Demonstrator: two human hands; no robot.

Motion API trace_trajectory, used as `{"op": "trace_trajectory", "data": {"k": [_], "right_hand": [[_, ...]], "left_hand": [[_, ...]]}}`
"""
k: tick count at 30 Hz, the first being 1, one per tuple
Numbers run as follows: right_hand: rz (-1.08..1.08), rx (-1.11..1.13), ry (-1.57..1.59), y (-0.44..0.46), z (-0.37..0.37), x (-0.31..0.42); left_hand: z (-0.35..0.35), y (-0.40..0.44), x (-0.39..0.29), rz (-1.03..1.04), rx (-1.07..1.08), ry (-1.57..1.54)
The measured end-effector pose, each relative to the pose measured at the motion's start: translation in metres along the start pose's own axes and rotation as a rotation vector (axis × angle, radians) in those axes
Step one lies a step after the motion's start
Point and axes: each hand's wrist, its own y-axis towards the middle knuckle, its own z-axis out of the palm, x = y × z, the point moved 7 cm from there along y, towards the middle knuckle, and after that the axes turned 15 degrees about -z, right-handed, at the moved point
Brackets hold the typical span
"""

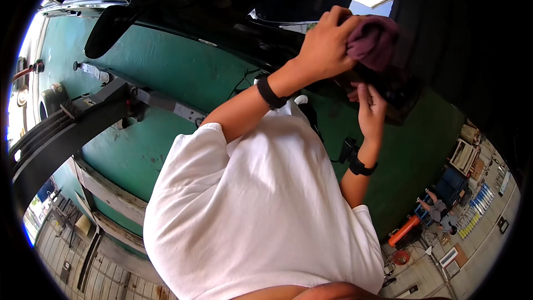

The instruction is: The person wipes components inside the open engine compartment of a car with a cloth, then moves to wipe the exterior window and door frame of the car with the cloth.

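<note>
My left hand (327, 44) is closed on a bunched purple cloth (373, 43), held against the glossy black body of a car (233, 33). Light and sky reflect in the surface by the cloth. Lower and to the right, my right hand (372, 104) is close to the car's dark lower edge. It seems to hold nothing, its fingers partly bent and apart, and a reflection of fingers shows beside it. Whether it touches the car I cannot tell. Black bands circle both wrists.
A black side mirror (111, 30) juts out at the left above the green floor (183, 72). A dark lift post with metal arms (83, 128) stands left. Tools hang on the wall at lower right, near another person (441, 214) and an orange cylinder (404, 230).
</note>
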Motion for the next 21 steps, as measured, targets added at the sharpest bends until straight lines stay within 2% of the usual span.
{"op": "trace_trajectory", "data": {"k": [6,8,10,11,13,16,18,20,21], "right_hand": [[-0.084,0.239,-0.046,-0.001,0.031,0.012],[-0.116,0.249,-0.042,0.0,0.037,0.011],[-0.111,0.291,-0.04,0.001,0.042,0.014],[-0.108,0.308,-0.03,0.003,0.045,0.014],[-0.108,0.332,-0.018,0.003,0.045,0.012],[-0.136,0.44,-0.087,0.004,0.054,0.01],[-0.045,0.427,0.016,0.002,0.057,0.011],[-0.064,0.47,0.033,0.0,0.061,0.001],[-0.097,0.439,0.054,0.0,0.064,0.002]], "left_hand": [[-0.041,0.01,0.13,-0.285,-0.11,0.251],[-0.065,0.009,0.172,-0.415,-0.15,0.391],[-0.086,0.007,0.199,-0.494,-0.068,0.583],[-0.098,0.004,0.208,-0.535,-0.052,0.585],[-0.109,-0.005,0.212,-0.582,-0.042,0.587],[-0.119,-0.019,0.21,-0.636,-0.151,0.515],[-0.1,-0.025,0.187,-0.489,-0.115,0.276],[-0.069,-0.04,0.153,-0.398,0.039,0.122],[-0.056,-0.051,0.135,-0.412,0.05,0.087]]}}
